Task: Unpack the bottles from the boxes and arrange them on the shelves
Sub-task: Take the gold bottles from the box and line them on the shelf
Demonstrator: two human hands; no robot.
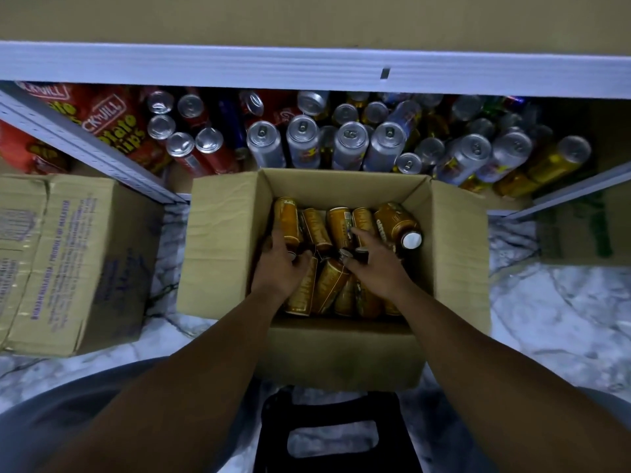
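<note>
Now, bottles (316, 230): amber, lying jumbled in the open box (225, 240), right under both hands.
Left hand (283, 264): gripping one at the box's left side.
Right hand (374, 268): fingers bent over the middle caps; grip unclear.

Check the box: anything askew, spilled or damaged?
Nothing spilled or damaged. The bottles in the box lie jumbled on their sides at mixed angles, not in rows; the white-capped bottle at the right sits tilted.
</note>
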